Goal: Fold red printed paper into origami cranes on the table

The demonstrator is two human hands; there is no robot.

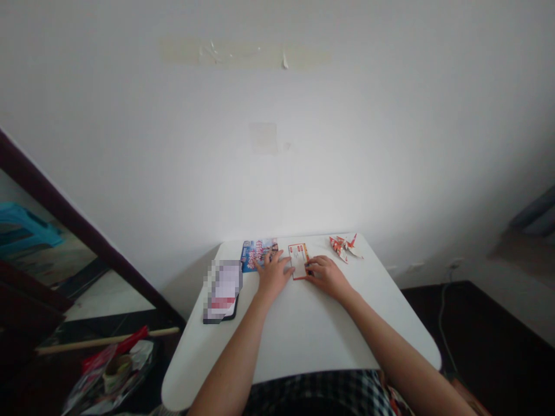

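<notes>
A small printed sheet of paper (298, 259), white with a red border, lies on the white table (312, 329) between my hands. My left hand (274, 273) rests flat with its fingers spread, partly over a blue printed leaflet (251, 254), and its fingertips touch the sheet's left edge. At the sheet's right edge, my right hand (328, 276) has its fingers bent together on the paper, gripping that side. A folded red-and-white paper figure (344, 247) with pointed ends sits to the right, near the back edge.
A phone (225, 292), its screen blurred out, lies on the table's left side. A wall (368, 144) rises behind the table. On the floor at lower left are a bag of litter (117, 375) and a wooden stick (108, 341). A cable (442, 312) hangs at right.
</notes>
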